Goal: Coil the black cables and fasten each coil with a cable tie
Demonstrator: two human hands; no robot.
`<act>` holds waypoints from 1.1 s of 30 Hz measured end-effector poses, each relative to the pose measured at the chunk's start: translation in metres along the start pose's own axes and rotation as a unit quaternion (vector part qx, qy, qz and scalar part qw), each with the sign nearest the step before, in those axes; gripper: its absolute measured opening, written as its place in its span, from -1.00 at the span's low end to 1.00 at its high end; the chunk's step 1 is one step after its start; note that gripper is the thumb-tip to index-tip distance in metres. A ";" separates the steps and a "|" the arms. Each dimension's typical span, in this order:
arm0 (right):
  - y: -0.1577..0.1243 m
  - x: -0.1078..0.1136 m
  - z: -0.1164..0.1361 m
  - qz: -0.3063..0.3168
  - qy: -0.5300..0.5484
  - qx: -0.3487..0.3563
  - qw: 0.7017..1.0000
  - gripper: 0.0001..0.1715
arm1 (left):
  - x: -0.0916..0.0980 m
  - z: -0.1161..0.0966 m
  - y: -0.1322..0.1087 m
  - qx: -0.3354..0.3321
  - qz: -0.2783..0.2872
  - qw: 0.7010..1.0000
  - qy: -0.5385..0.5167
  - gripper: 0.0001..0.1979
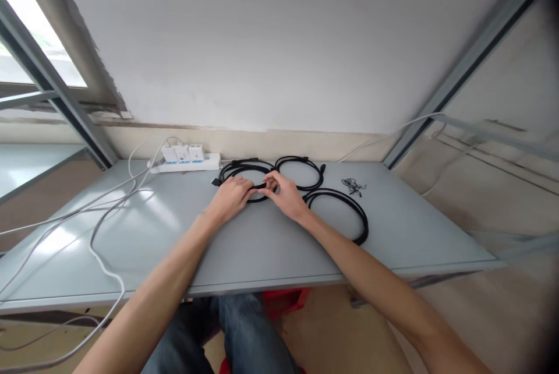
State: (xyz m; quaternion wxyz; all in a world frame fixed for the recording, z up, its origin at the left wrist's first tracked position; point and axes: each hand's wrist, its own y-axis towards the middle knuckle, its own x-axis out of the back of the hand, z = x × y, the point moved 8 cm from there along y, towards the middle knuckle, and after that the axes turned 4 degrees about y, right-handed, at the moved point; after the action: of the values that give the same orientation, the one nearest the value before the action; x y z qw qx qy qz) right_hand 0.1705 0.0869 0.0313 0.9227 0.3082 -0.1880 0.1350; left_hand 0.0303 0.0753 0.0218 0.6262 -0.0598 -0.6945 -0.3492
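Observation:
My left hand (pixel 236 194) rests over the front left of a coiled black cable (pixel 257 169), its fingers curled onto it. Pressed close beside it, my right hand (pixel 285 193) pinches at the same coil's right side, thumb and fingertips together. The fingertips of both hands nearly meet, and whatever small part lies between them is hidden. A second black cable coil (pixel 292 158) lies behind my right hand. Another black coil (pixel 365 222) sits on the desk to the right, partly behind my right forearm. Near it is a small tangle of thin black ties or wires (pixel 353 186).
A white power strip (pixel 187 164) with plugged-in white adapters stands against the wall at the back left. Light-coloured cords (pixel 94 234) run across the left of the grey desk (pixel 148 251) and over its front edge. Metal posts (pixel 404 144) rise at both sides.

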 end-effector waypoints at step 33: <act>0.002 -0.006 -0.011 0.038 -0.009 0.014 0.999 -0.78 | -0.007 -0.012 -0.003 0.001 0.069 0.995 -0.076 -0.68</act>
State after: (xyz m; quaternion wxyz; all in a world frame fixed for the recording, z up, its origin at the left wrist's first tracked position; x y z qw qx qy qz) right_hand 0.1676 0.0942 0.0218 0.9106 0.3153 -0.2060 0.1701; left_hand 0.0402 0.0691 0.0142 0.5944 -0.1327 -0.7347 -0.2989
